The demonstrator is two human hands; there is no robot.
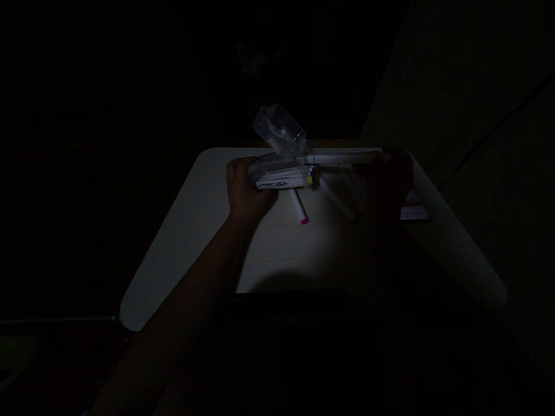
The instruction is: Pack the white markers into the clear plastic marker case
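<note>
My left hand (245,188) is wrapped round the left end of a clear plastic marker case (280,173) lying on its side. White markers are inside it, and coloured ends show at its right opening. A white marker (344,158) lies level at the mouth of the case, its far end in my right hand (392,173), which is deep in shadow. Below the case a white marker with a pink end (298,207) rests on the table. Two more pale markers (336,197) lie slanted to the right, dim and partly in shadow.
The room is very dark. A clear plastic lid or box (280,128) stands tilted behind the case. The white table (173,254) has rounded corners and a dark strip at its front edge (290,301). A small pale stack (415,208) sits at the right.
</note>
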